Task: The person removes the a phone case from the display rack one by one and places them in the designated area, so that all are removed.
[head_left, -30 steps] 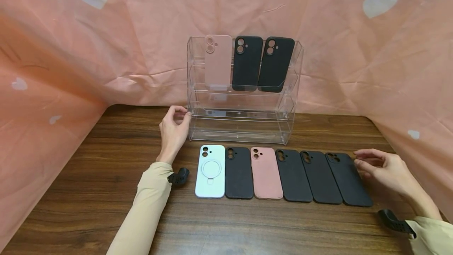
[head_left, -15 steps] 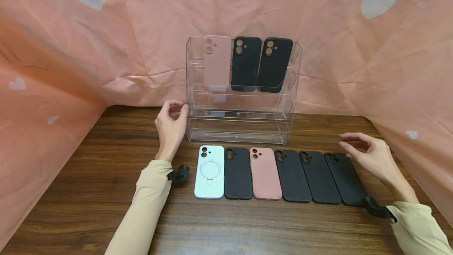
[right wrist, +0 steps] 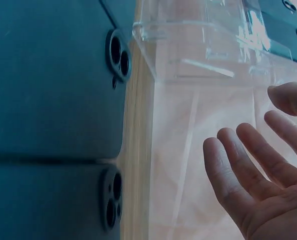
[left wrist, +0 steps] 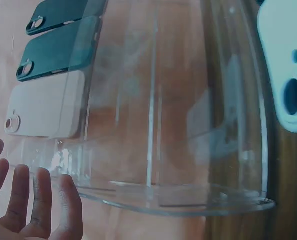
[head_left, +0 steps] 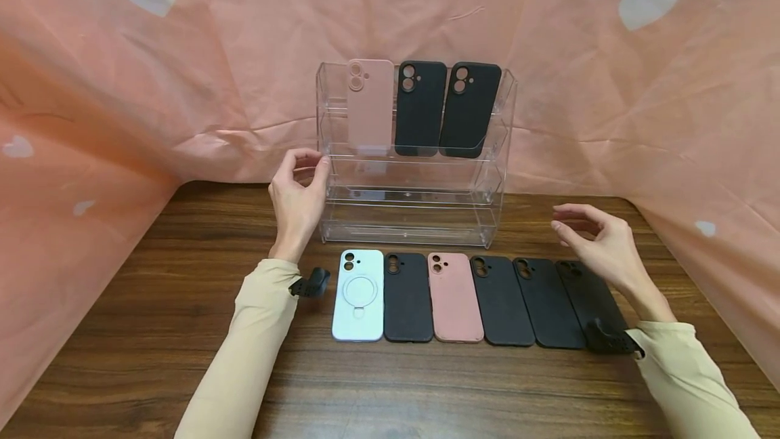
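A clear tiered display rack [head_left: 408,234] stands upright, bearing a pink phone case [head_left: 370,114] and two black phone cases [head_left: 420,110] on its top tier. My left hand [head_left: 297,195] is at the rack's left side, its fingers loosely bent and holding nothing. Bare-fingered and relaxed, my right hand [head_left: 600,242] hovers near the far end of the rightmost black phone case [head_left: 579,290], hiding part of it. In the right wrist view, its fingers [right wrist: 228,170] spread in front of the rack's side.
Before the rack lies a row of phone cases on the wooden table [head_left: 378,391]: a white one [head_left: 358,324] with a ring, a black one [head_left: 408,303], a pink one [head_left: 456,300], then three black. A pink curtain [head_left: 256,53] encloses the back and sides.
My left hand has slid upward along the rack's left side. My right hand has moved left and away from me, from beside the rightmost case toward the rack. The cases keep their places.
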Motion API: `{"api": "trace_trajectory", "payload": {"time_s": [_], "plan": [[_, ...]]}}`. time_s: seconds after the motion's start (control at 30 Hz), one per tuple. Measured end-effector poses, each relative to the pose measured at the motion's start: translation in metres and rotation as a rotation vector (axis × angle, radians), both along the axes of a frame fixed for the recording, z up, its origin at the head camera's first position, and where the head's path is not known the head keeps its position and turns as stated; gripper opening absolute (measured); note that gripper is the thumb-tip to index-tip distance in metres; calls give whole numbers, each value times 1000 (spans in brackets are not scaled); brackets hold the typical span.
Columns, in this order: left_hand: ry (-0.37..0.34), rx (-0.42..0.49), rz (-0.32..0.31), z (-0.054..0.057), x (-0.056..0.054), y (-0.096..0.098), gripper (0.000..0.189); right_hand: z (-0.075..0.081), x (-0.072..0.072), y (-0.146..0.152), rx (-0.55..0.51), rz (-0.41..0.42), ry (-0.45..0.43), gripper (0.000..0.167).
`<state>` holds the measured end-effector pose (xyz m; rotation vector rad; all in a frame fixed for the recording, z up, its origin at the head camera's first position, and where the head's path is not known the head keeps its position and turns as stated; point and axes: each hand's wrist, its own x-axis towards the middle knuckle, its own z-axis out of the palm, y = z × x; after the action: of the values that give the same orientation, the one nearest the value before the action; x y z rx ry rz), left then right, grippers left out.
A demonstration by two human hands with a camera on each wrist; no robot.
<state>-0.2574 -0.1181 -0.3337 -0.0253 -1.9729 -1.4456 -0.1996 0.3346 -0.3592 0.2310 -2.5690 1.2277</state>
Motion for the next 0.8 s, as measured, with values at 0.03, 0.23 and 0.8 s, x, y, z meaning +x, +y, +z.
{"api": "trace_trajectory", "payload": {"time_s": [0.03,0.23,0.8], "plan": [[3,-2,-7,2,-1,1,18,1,-1,-3,-8,4,8,31],[-3,1,-85,13,-11,12,20,3,-11,-17,-69,24,29,34],[-49,-24,-178,47,-44,22,31,7,-34,-52,-161,37,101,40]]}}
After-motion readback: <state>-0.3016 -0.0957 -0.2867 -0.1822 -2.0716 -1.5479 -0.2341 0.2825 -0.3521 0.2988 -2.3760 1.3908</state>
